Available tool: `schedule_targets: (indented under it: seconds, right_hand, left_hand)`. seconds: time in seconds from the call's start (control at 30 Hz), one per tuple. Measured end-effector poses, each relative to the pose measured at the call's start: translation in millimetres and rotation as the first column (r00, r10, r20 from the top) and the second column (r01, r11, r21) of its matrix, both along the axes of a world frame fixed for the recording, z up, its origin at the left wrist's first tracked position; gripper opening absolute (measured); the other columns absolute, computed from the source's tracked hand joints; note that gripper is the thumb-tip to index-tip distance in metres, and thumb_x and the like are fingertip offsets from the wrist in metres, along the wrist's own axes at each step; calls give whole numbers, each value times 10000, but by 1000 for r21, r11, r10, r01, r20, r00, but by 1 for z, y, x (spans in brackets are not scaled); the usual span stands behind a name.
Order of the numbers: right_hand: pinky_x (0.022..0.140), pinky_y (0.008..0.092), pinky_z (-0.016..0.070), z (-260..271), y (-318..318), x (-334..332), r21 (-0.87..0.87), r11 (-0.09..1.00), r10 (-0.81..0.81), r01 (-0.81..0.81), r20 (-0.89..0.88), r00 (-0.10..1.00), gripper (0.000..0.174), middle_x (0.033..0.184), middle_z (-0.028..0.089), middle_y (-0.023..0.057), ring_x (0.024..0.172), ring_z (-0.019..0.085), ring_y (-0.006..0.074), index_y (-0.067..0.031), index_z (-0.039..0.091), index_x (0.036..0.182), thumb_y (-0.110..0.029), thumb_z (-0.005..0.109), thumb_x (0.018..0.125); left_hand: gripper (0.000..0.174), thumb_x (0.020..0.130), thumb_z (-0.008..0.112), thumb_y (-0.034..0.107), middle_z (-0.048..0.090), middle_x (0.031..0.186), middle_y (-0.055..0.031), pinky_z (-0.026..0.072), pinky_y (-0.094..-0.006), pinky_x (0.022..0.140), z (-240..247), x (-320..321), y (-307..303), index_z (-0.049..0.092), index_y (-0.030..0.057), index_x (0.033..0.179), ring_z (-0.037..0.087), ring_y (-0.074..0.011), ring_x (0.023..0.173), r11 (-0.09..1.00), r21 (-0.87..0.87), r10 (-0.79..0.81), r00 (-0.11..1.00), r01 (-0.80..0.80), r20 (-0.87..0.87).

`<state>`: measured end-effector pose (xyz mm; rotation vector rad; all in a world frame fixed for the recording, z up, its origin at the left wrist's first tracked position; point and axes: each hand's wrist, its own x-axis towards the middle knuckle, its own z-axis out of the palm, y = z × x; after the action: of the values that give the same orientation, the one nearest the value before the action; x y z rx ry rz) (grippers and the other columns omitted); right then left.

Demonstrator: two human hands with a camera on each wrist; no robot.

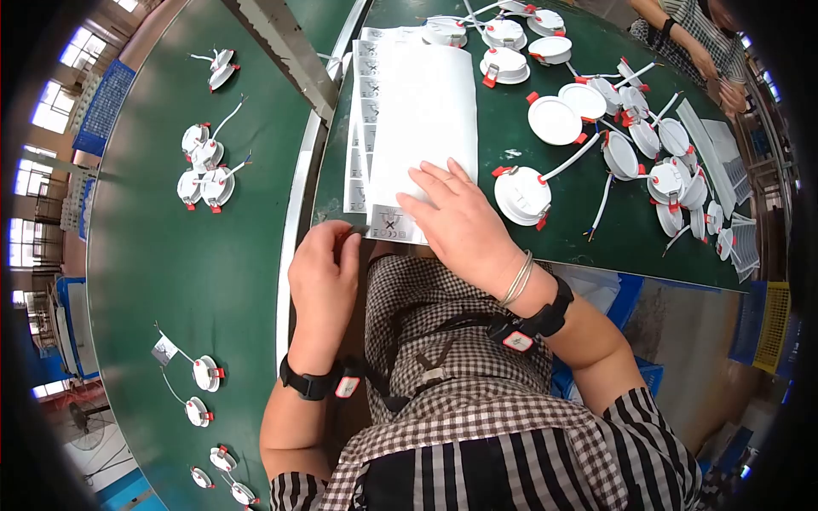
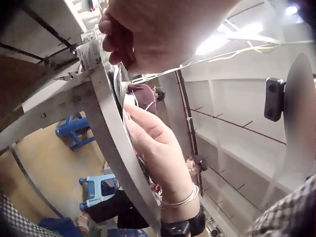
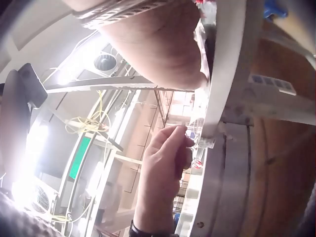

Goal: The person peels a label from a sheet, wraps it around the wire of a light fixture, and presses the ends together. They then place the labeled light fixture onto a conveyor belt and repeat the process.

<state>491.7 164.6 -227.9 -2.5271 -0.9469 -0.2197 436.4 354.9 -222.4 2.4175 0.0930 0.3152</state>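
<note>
A stack of white label sheets [image 1: 426,111] lies on the green table, with grey printed labels down its left side. My right hand [image 1: 460,217] rests flat on the lower part of the top sheet, fingers spread. A grey label [image 1: 389,223] with a crossed mark shows at that sheet's near left corner. My left hand [image 1: 324,268] is at this corner, its thumb and curled forefinger pinching a small dark edge there. The right wrist view shows the left hand [image 3: 165,168] with fingers bent in at the table edge. The right hand [image 2: 158,143] appears lower in the left wrist view.
Many white round downlights [image 1: 524,194] with red clips and cables crowd the table's right side. On the left, a green surface [image 1: 239,281] carries more downlights [image 1: 206,372] in small groups. A metal post [image 1: 285,51] rises beside the sheets. Another person [image 1: 703,60] works at the far right.
</note>
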Motion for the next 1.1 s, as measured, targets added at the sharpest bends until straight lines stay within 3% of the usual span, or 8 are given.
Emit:
schedule_targets:
  seconds: [0.03,0.13,0.33,0.73,0.87,0.97,1.07,1.1]
  right_hand:
    - [1049,461,289,0,3,0,0,1000,4,-4,-3,1000,303,1202,509,189,1171,457,310,-36,612,1054,-81,560,758]
    - [1050,463,289,0,7,-1,59,994,99,-95,-72,992,315,1205,517,171,1180,449,302,-82,628,1051,-60,545,747]
    - [1045,466,299,-4,6,1,37,993,117,-115,-65,991,317,1207,512,157,1189,437,296,-106,642,1036,-54,544,740]
    - [1034,459,311,-4,5,4,94,990,111,-105,-70,991,326,1180,528,155,1171,450,297,-109,653,1023,-41,555,720]
    - [978,431,360,-6,5,10,146,984,108,-98,-62,992,307,1145,558,135,1103,495,296,-101,673,978,-21,551,707]
    - [925,403,394,-5,5,18,194,978,102,-82,-97,990,279,1095,592,110,1046,527,282,-83,684,938,-8,544,709]
    - [893,382,416,-5,5,26,220,974,88,-53,-156,984,248,1047,621,91,1004,549,265,-57,684,909,-7,534,719]
    - [888,374,423,-6,5,28,227,973,89,-45,-187,978,236,1030,633,87,991,557,258,-42,681,901,-10,526,726]
  left_hand:
    - [94,824,609,78,613,783,-101,473,-304,617,-1,3,0,579,12,883,595,-211,666,1000,0,4,1000,-4,-3]
    - [93,789,624,80,591,751,-99,462,-344,591,-4,12,0,569,28,843,577,-271,657,974,215,-88,995,74,54]
    - [92,787,617,85,588,748,-91,451,-369,589,0,20,-1,543,35,808,575,-276,683,930,345,-133,991,129,-11]
    - [116,792,626,115,609,755,-97,463,-361,578,1,29,5,554,28,817,591,-283,658,949,262,-162,984,176,-73]
    - [142,784,645,143,610,740,-96,462,-352,571,3,31,3,558,35,816,593,-274,660,950,252,-169,983,183,-76]
    - [171,768,668,172,596,702,-95,452,-351,552,2,33,-2,559,44,796,587,-266,644,931,321,-149,984,172,-96]
    - [181,736,692,180,581,684,-93,437,-367,536,-1,33,-2,560,59,767,573,-267,621,895,398,-203,978,201,-39]
    - [183,717,702,170,569,671,-82,423,-369,525,0,29,-3,554,66,747,561,-259,605,869,428,-294,955,249,42]
